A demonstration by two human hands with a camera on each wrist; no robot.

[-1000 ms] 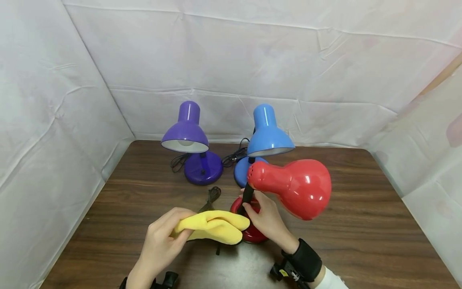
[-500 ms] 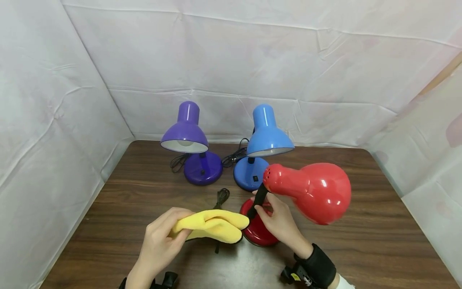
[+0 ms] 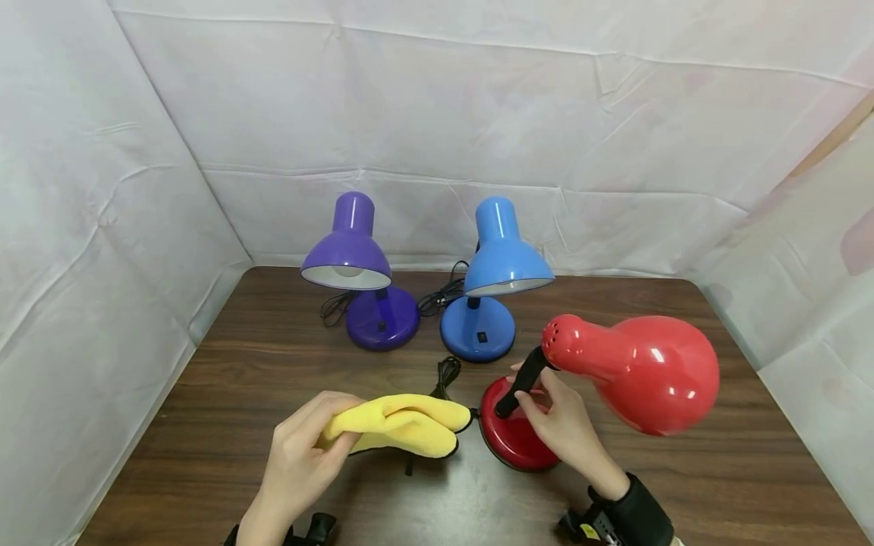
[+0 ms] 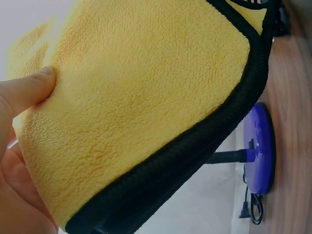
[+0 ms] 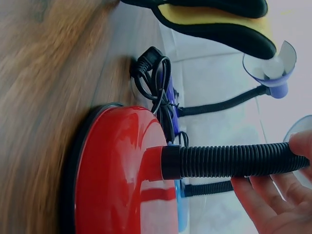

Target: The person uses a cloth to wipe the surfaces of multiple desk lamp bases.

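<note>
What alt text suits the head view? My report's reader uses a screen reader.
A right hand grips the black neck of a red desk lamp while the left hand holds a yellow cloth; purple and blue lamps stand behind on a wooden table.

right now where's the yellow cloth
In the head view the yellow cloth sits front centre, held by the left hand, just left of the red lamp base.

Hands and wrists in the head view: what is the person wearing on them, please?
Both hands are bare, with no gloves or rings visible. The right hand has a wide black strap around its wrist, with a small black device bearing a yellow mark attached. Below the left hand, part of a similar black device shows at the frame edge.
</note>
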